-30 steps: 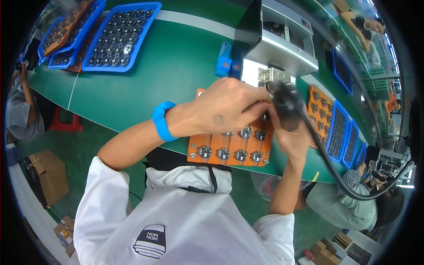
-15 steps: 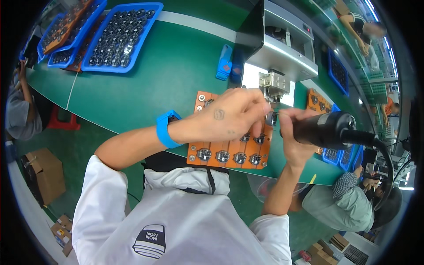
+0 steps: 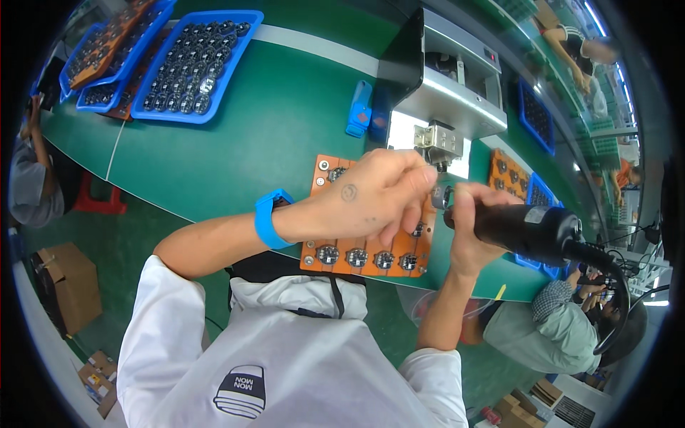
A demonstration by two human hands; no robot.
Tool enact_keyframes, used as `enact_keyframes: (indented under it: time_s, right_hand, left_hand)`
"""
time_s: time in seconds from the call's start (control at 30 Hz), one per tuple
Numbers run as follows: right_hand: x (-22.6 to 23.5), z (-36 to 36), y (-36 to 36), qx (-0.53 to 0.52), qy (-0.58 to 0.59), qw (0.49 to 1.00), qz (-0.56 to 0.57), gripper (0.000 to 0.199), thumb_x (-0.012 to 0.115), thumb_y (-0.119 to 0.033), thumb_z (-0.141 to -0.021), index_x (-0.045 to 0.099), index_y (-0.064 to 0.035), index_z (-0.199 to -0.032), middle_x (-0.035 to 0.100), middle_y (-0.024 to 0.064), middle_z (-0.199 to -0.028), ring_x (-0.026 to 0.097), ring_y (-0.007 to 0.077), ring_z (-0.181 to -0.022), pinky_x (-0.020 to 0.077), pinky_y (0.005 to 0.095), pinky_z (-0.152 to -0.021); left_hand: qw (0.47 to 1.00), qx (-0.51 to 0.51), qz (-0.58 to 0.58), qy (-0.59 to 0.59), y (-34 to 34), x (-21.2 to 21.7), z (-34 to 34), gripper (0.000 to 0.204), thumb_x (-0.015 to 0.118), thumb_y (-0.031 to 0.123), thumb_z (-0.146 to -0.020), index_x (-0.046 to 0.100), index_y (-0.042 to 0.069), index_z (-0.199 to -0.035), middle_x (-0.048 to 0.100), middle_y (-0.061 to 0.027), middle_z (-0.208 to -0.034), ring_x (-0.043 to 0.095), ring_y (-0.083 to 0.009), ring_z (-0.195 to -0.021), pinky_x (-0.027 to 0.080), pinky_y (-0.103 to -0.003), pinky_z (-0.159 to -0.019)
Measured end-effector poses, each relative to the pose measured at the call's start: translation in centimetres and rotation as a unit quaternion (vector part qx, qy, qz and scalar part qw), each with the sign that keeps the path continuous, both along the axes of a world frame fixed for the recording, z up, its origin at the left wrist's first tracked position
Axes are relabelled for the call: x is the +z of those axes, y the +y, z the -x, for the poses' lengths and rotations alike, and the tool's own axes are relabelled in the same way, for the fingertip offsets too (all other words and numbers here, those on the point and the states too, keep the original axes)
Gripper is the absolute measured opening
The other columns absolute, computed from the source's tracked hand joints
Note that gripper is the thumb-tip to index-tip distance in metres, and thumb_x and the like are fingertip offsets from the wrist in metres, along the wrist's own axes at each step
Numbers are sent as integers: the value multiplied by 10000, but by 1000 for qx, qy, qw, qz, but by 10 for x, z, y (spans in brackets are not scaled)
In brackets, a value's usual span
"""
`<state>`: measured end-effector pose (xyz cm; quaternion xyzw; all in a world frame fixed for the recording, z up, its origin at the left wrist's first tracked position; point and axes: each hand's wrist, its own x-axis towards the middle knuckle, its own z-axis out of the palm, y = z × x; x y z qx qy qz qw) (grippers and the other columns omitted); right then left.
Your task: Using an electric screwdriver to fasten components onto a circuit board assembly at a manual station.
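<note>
My right hand (image 3: 469, 232) is wrapped round a black, corded electric screwdriver (image 3: 528, 227), held nearly level with its cord end to the right. My left hand (image 3: 385, 192), a blue band (image 3: 267, 220) on its wrist, has its fingers pinched together in front of a silver machine (image 3: 457, 78); what they hold is hidden. Between both hands is a small round dark part (image 3: 442, 195) with a shiny rim; I cannot tell which hand supports it. Below the left hand lies an orange fixture board (image 3: 346, 269) with several round circuit parts (image 3: 357, 257), partly covered by that hand.
A blue tray (image 3: 137, 107) full of round parts stands at the far left, beside stacked trays. A blue clip-like object (image 3: 359, 110) lies left of the machine. Another orange board (image 3: 508, 173) and blue trays are to the right. Other people sit at both sides.
The screwdriver's cord end has dropped lower and the cord has swung down with it. My left hand keeps its pinch near the machine. The whole view has shifted slightly.
</note>
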<state>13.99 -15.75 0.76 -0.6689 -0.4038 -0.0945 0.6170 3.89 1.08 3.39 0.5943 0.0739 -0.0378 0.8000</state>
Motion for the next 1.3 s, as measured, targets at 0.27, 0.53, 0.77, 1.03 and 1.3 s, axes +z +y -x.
enact_keyframes:
  time_s: [0.27,0.53,0.77,1.03,1.3]
  right_hand:
    - [-4,3,2,-5,66,997,-44,409,703,129,-794,425,-40,-1042,682,148,-873,679,192,-815,540,299,-795]
    - [2,-9,-1,-35,11,999,-39,406,688,104,-817,408,-66,-1056,662,138,-858,583,120,-611,485,241,-542]
    - [10,-14,-1,-4,49,993,-104,359,696,97,-819,461,-54,-1044,664,102,-858,606,108,-702,495,223,-629]
    - [10,-27,-10,-2,-85,980,182,194,764,-14,-746,671,-3,-916,673,111,-775,669,221,-670,501,294,-626]
    - [-3,-31,-5,71,-115,959,249,352,750,35,-619,650,-22,-951,669,142,-789,673,296,-697,518,334,-623]
  left_hand:
    - [1000,-7,19,-14,1,-3,-1,276,502,252,-1034,530,-21,-1002,615,-53,-638,549,-78,-423,367,-192,-352]
    - [931,160,-225,-240,13,20,-9,152,593,146,-983,596,-5,-973,605,-11,-631,541,-34,-479,392,-195,-430]
    - [757,240,-539,-279,72,77,-58,199,675,169,-878,686,-28,-849,535,-32,-549,466,-70,-500,343,-258,-471]
    - [797,240,-503,-232,68,37,-53,213,637,178,-913,701,-21,-959,596,-56,-649,493,-94,-562,395,-252,-522]
    - [839,253,-444,-188,74,-8,-11,211,606,168,-976,695,4,-1075,591,24,-727,466,-24,-630,354,-189,-532]
